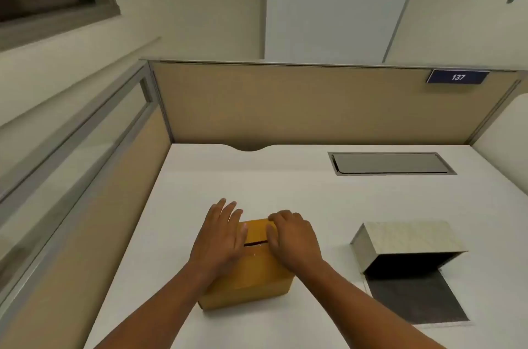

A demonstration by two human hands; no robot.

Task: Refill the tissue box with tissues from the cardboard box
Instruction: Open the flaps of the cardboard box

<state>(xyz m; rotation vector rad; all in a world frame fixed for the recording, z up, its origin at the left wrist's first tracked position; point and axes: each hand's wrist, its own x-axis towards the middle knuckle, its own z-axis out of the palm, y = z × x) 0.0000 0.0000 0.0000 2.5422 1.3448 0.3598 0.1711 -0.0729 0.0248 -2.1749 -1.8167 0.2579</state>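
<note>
A small brown cardboard box [251,277] stands on the white desk [314,200] near its front, with a dark slit between its top flaps. My left hand [220,237] lies flat on the left flap, fingers spread. My right hand [294,237] rests on the right flap with its fingers curled at the far edge. To the right lies the tissue box [405,237], pale wood-grain, on its side with its dark inside facing me and a grey lid panel [414,300] folded out flat on the desk. No tissues are visible.
A grey cable hatch [391,163] is set into the desk at the back right. Beige partition walls [300,106] close off the back and left sides. A blue plate reading 137 [457,76] hangs on the back partition.
</note>
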